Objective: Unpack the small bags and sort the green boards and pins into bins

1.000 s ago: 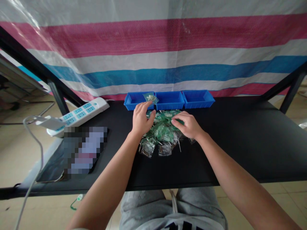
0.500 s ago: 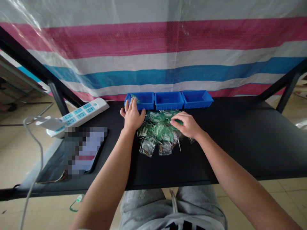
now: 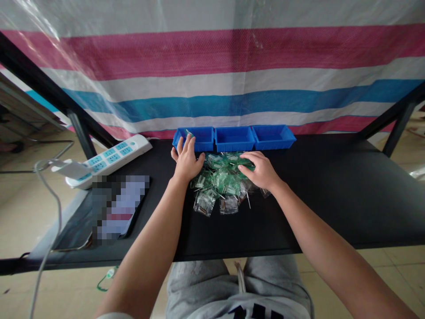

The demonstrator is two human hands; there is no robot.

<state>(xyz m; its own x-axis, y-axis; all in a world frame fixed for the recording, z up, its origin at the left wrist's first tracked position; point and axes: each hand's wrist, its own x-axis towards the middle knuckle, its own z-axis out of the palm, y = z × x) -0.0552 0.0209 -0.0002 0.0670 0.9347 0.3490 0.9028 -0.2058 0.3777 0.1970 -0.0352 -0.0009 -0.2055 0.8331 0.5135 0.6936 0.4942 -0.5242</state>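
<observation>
A heap of small clear and green plastic packets [image 3: 223, 179] with metal pins or screws in them lies on the black table. My left hand [image 3: 187, 161] is in front of the left blue bin [image 3: 206, 144], its fingers spread and reaching over the near wall. A small packet [image 3: 188, 132] shows in that bin just beyond the fingertips; whether they touch it is unclear. At the heap's right side is my right hand [image 3: 260, 170], thumb and fingers apart around the green packets there. Nothing is seen gripped in it.
A middle blue bin [image 3: 234, 144] and a right blue bin [image 3: 274, 138] stand beside the left one, along a striped plastic sheet [image 3: 212, 106]. A power strip [image 3: 111, 158] with a plugged-in charger [image 3: 71, 170] and a blurred-out phone-like object [image 3: 124, 208] are at left.
My left hand has shifted slightly right, its fingers still spread at the left bin. My right hand's thumb and fingers have parted wider over the heap.
</observation>
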